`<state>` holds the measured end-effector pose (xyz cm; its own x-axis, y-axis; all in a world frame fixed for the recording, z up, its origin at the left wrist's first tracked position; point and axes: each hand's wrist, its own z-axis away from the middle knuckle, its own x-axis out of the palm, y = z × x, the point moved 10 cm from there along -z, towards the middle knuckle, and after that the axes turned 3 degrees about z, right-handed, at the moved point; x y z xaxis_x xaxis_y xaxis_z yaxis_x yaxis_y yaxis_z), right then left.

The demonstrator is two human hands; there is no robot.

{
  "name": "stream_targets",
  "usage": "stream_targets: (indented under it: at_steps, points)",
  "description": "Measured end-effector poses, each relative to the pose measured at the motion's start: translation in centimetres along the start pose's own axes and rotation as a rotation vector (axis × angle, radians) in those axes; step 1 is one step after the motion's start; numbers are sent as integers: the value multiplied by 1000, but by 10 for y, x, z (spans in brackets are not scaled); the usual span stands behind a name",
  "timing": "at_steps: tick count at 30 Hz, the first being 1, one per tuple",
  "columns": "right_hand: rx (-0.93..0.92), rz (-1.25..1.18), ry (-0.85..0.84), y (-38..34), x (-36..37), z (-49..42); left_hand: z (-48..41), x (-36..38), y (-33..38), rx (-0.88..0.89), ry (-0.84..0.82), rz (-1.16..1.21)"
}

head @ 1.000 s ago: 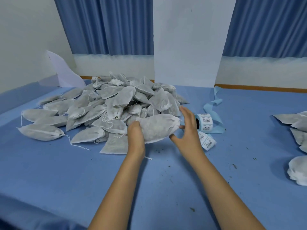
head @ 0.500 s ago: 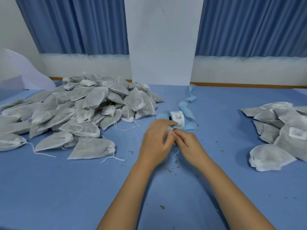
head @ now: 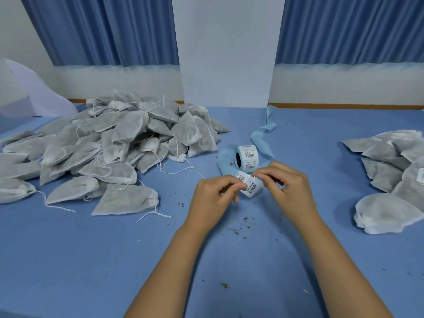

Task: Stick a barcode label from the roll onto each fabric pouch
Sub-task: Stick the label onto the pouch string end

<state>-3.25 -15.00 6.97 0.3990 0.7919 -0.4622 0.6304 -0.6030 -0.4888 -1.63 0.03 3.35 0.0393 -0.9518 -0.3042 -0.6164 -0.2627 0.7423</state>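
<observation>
Blue table: left hand and right hand pinch barcode-label strip; lettering unreadable.

You've got a blue cloth spread right across the table in front of you, peppered with dark crumbs of dried debris, thickest near the middle. At the far edge a white pillar stands centre, with pleated blue curtains hanging either side and a wooden strip along the wall's foot. Far on your left, a loose white sheet curls up
</observation>
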Motion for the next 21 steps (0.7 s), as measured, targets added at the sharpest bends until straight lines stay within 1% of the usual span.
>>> stream_targets:
  at_steps: [2, 4, 6, 7, 9, 11, 12, 14, 15, 17, 19, 21]
  points:
    - [26, 5, 52, 4, -4, 2, 2, 1, 3, -29, -12, 98]
    - [175, -102, 87, 21, -4, 5, 3, -4, 6, -53, 13, 221]
    - [318, -182, 74, 33, 4, 10, 4, -11, 11, -53, 68, 363]
    - [332, -175, 44, 33, 11, 11, 5, -15, 12, -54, 98, 415]
    - [285, -134, -43, 23, 27, 13, 5, -20, 7, -80, 165, 444]
    - [147, -75, -144, 5, 40, 15, 5, -26, -1, -96, 227, 364]
    - [56, -32, -187, -6, 45, 16, 4, -29, -1, -73, 234, 259]
    - [-83, 36, -229, -21, 48, 18, 2, -24, 4, 27, 175, -35]
    - [-125, 54, -216, -25, 45, 17, 1, -19, 7, 74, 126, -142]
    - [-190, 98, -128, -30, 31, 14, 0, -13, 8, 113, 54, -229]
    - [-202, 121, -11, -30, 13, 11, 1, -12, 9, 134, 29, -244]
    - [-171, 110, 94, -26, -3, 8, 2, -7, 9, 133, -20, -214]
